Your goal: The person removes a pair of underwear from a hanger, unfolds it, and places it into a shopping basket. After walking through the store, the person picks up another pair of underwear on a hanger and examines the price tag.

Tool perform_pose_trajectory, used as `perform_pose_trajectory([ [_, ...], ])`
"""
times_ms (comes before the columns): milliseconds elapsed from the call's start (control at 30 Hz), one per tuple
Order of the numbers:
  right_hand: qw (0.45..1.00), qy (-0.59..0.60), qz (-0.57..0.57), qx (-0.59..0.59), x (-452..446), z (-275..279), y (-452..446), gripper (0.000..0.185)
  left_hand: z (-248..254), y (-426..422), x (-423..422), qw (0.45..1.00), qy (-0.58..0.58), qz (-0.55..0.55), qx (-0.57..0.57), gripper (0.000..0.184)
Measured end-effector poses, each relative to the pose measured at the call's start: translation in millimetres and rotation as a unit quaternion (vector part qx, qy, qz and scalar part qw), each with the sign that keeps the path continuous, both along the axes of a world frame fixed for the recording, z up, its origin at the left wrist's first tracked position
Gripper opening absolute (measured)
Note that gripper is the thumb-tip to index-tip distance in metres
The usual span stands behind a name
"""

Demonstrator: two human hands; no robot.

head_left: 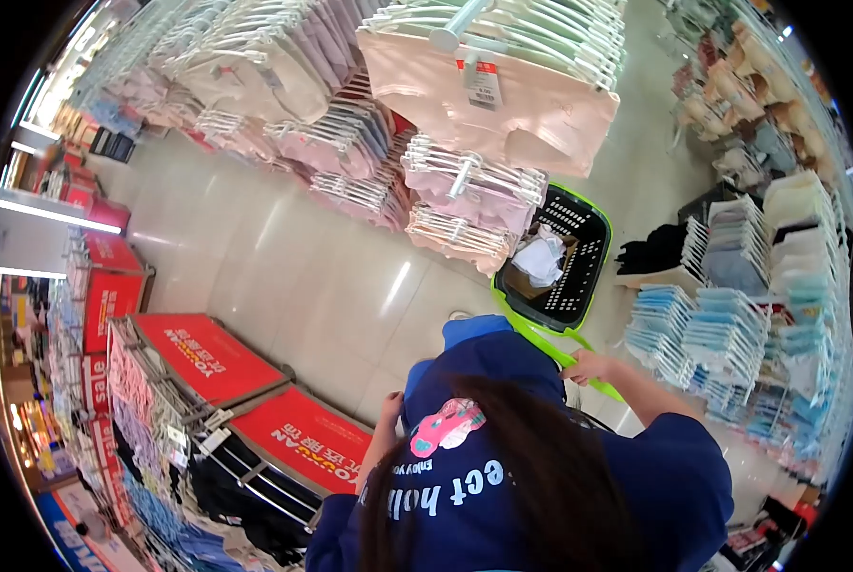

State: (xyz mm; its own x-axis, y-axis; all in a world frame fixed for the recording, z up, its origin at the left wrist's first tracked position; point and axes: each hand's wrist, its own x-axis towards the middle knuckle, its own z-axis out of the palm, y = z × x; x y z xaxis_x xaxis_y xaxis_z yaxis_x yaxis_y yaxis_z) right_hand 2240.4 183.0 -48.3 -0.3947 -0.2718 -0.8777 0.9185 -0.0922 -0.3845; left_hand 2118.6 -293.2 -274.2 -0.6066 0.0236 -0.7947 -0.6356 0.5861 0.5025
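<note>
My right hand is closed around the green handle of a shopping basket. Black and perforated, with a bright green rim, the basket stands on the floor ahead of me and to the right. Inside it lie a crumpled white item and something brown beneath. My left hand hangs low beside my blue clothing, near the red-panelled rack; its fingers are too small and turned away to read. Just past the basket, a peach undergarment with a price tag hangs at the front of a display.
Racks of pale underwear stand ahead. Light-blue and white garments hang along the right side. A rack with red sign panels borders my left. Shiny tiled floor runs between the displays.
</note>
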Motion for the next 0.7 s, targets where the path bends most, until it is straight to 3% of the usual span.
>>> perform_pose_trajectory([
  [200, 0.998, 0.010, -0.037, 0.047, 14.2, 15.6, -87.8, 0.028, -24.1, -58.9, -69.9, 0.988, 0.046, -0.150, 0.006, 0.039],
  [333, 0.997, 0.024, -0.059, 0.038, 22.9, -4.4, -166.6, 0.028, 16.7, -97.5, -102.4, 0.985, 0.087, -0.150, 0.005, 0.036],
  [367, 0.997, 0.030, -0.063, 0.037, 23.7, -5.3, -187.4, 0.028, 11.7, -113.2, -110.7, 0.989, 0.048, -0.132, 0.040, 0.036],
  [467, 0.996, 0.049, -0.064, 0.050, 19.5, -8.0, -233.6, 0.022, -3.1, -153.0, -116.2, 0.996, -0.025, 0.018, 0.082, 0.038],
  [600, 0.996, 0.030, -0.056, 0.070, 10.0, 6.7, -277.3, 0.018, 7.0, -176.7, -117.1, 0.992, -0.021, -0.113, 0.054, 0.038],
  [700, 0.991, 0.041, -0.119, 0.035, 8.2, -13.8, -293.5, 0.017, -86.9, -219.6, -120.4, 0.992, 0.020, -0.110, 0.064, 0.031],
])
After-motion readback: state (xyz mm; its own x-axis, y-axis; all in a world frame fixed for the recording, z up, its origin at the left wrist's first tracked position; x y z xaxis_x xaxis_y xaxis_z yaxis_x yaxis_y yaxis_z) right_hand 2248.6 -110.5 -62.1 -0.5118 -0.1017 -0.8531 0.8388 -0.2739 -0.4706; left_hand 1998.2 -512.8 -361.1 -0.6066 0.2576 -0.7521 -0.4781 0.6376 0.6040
